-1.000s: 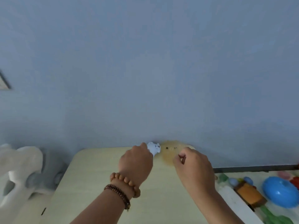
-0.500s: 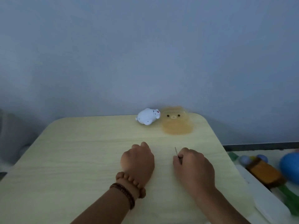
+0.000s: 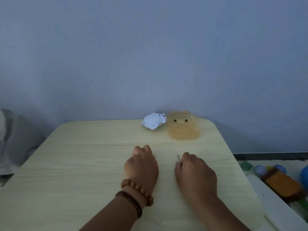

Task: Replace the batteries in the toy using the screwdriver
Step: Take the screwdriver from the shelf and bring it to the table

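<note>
Pulling back from the far edge where they were 1 second ago, both hands are now resting mid-table, well apart from the toy. The pale wood-grain table [image 3: 83,164] is carrying everything. The left hand [image 3: 141,165], wearing 2 brown bead bracelets [image 3: 136,195], is lying knuckles-up with its fingers curled under; whether they are hiding anything I cannot tell. The right hand [image 3: 196,172] is gripping a thin grey metal screwdriver [image 3: 178,158], with only the tip poking out toward the wall. An amber translucent bear-shaped plastic case [image 3: 183,130] is sitting at the far edge. Just beside it, on its left, the small white plastic animal toy [image 3: 153,121] is lying on its side, its long axis running left to right and its head end facing the case. That is putting the toy almost straight ahead of the left hand, so that hand is looking nearer for the reach.
</note>
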The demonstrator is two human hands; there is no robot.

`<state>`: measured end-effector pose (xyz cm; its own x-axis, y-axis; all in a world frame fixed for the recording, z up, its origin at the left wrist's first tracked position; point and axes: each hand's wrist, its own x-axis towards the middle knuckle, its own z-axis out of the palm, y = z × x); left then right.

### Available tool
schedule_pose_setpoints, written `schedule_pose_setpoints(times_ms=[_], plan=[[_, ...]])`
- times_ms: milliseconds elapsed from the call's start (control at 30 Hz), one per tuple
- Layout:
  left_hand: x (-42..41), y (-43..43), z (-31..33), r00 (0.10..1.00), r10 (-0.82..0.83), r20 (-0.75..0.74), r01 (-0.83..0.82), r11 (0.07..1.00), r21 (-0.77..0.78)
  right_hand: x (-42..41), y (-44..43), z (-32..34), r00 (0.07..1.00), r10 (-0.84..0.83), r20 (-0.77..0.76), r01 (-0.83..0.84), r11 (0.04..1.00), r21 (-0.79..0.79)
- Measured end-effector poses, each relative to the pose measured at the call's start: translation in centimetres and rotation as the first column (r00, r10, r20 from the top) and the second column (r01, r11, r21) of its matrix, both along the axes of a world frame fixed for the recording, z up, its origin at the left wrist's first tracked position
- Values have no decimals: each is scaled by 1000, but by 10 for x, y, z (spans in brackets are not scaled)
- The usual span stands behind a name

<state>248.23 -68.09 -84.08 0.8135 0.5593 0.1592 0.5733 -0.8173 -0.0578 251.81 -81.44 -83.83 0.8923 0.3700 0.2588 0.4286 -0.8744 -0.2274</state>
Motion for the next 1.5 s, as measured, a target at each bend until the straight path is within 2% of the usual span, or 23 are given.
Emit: schedule_pose_setpoints(times_ms=[167,667,833,1367,1500], plan=[[-7,3,3,1000,9,30,-7,999,-53,3,4,-11,999,-48,10,49,996,-69],[-22,10,0,987,-21,161,41,992,-119,5,4,-14,995,-40,90,42,999,-29],[-25,14,-1,983,-51,175,75,989,-129,4,5,-7,997,-32,63,32,999,3],[-30,18,0,979,-77,187,90,994,-67,4,3,-6,998,-15,62,15,1000,6],[-23,33,9,953,-41,302,38,999,16,10,-1,-1,997,-21,79,16,998,58]])
